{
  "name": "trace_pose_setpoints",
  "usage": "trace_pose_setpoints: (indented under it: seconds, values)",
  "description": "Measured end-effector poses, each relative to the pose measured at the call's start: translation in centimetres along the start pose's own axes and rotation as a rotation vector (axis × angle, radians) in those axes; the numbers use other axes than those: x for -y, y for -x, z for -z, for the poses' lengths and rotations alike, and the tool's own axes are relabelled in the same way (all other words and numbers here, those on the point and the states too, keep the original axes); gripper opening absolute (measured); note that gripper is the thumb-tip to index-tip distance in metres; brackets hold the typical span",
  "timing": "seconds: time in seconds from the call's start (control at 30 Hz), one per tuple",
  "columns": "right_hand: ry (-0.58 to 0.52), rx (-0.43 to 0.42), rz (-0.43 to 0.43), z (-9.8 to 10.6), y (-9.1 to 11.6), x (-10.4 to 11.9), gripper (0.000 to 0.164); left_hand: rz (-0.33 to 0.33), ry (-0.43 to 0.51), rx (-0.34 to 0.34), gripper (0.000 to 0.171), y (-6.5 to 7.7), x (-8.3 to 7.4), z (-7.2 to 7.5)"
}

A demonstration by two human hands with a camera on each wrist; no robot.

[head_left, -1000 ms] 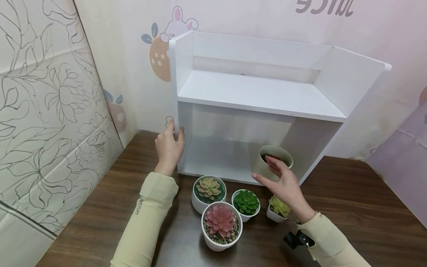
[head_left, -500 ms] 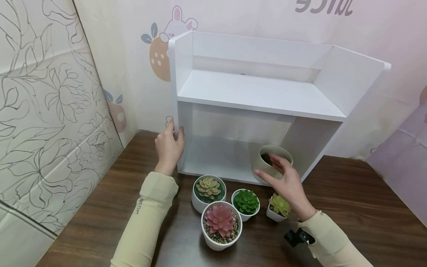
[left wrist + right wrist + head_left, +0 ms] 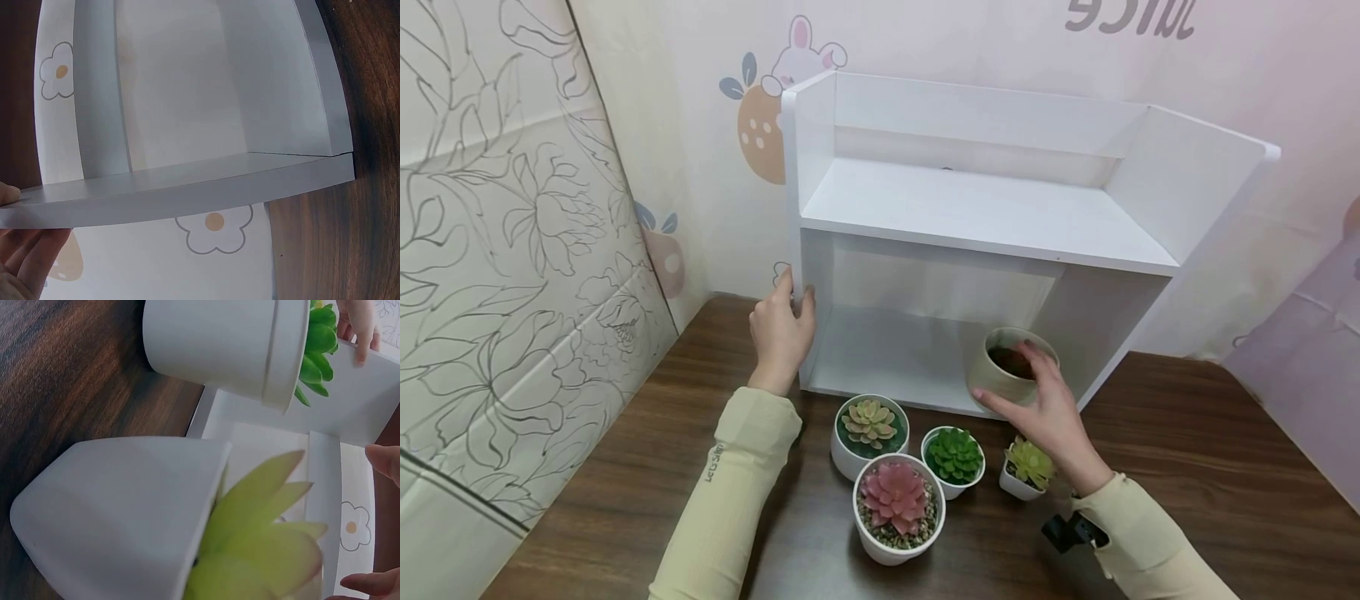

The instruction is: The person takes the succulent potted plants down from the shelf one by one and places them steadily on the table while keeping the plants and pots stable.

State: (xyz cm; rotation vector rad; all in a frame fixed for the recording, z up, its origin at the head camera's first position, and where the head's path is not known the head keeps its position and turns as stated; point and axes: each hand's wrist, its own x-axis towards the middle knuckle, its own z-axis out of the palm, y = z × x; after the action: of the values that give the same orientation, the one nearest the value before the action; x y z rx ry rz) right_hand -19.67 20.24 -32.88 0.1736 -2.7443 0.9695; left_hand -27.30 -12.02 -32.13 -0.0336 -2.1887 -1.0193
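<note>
A white two-tier shelf point(image 3: 917, 242) stands on the wooden table. My left hand point(image 3: 782, 329) grips its left side panel point(image 3: 187, 195), thumb on one face and fingers on the other. On the lower tier, toward the right, sits a beige pot point(image 3: 988, 382) with dark content inside. Over that pot reaches my right hand point(image 3: 1048, 412), fingers at the rim and thumb apart in front of it. In the right wrist view the thumb point(image 3: 386, 461) and fingers point(image 3: 374, 582) are spread, with a gap between them; whether they touch the pot is unclear.
In front of the shelf stand a pale succulent point(image 3: 869, 422), a pink succulent point(image 3: 897, 497), a green succulent point(image 3: 953, 455) and a small yellow-green succulent point(image 3: 1028, 464), all in white pots. A patterned wall point(image 3: 505, 233) rises at the left. The brown table point(image 3: 1210, 450) extends right.
My right hand has shifted slightly right over the beige pot, and its fingers now lie nearer the right rim. The left hand, shelf and succulents stay in place.
</note>
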Motion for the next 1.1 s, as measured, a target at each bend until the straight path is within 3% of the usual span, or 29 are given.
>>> trace_pose_setpoints:
  seconds: [0.47,1.1]
  values:
    - [0.008,0.015,-0.013,0.0,-0.4,-0.8,0.104,-0.001,0.002,-0.006,0.037,0.0,-0.1,0.0]
    - [0.106,0.081,-0.037,0.3,-1.5,-1.7,0.11,-0.006,0.008,-0.006,0.038,0.1,0.0,0.0]
